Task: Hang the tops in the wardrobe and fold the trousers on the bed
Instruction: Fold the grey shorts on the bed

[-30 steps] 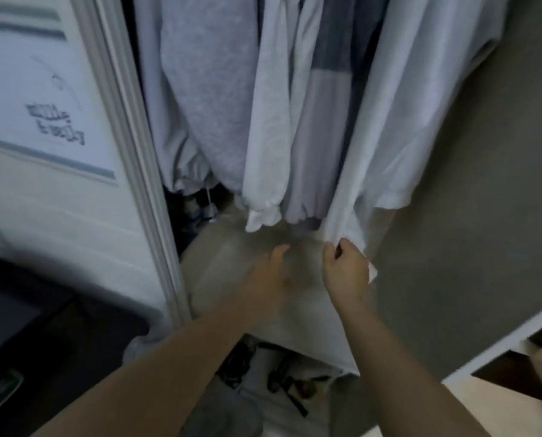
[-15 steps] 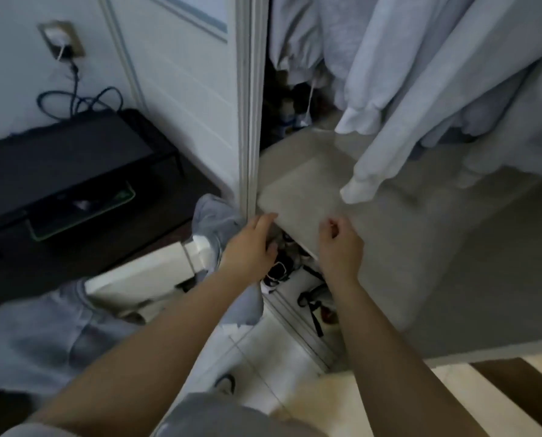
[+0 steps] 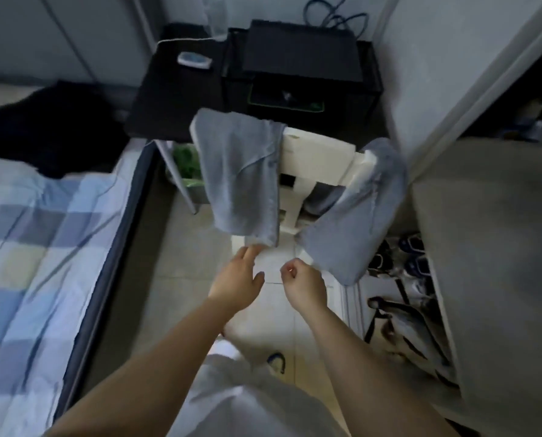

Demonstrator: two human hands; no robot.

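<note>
Looking down from the head view, the grey trousers (image 3: 241, 178) hang over a white stool (image 3: 318, 159) straight ahead of both hands, long axis running away along the floor; the left hand (image 3: 238, 279), fingers extended and empty, nearly touches the near hem, while the right hand (image 3: 304, 283) is loosely curled, holding nothing; the bed (image 3: 42, 247) lies left; the second leg's (image 3: 354, 222) far end is hidden
</note>
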